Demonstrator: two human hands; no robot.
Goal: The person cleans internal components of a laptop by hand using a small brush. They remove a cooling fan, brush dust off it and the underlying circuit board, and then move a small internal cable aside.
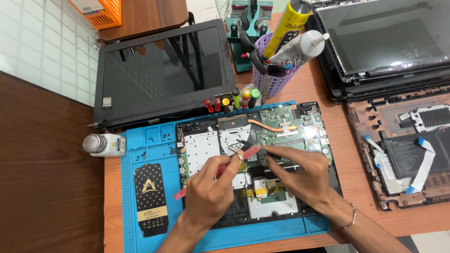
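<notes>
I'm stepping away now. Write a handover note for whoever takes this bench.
Left hand: holds a red tool, its tip over the middle of the open laptop.
Right hand: fingertips press on the board beside that tip.
The laptop lies bottom cover off on the blue mat; loose screws sit on the mat's upper left.
Done: cover off, insides bare.
Left: the boards look still in place; which part is being worked I can't tell.
</notes>
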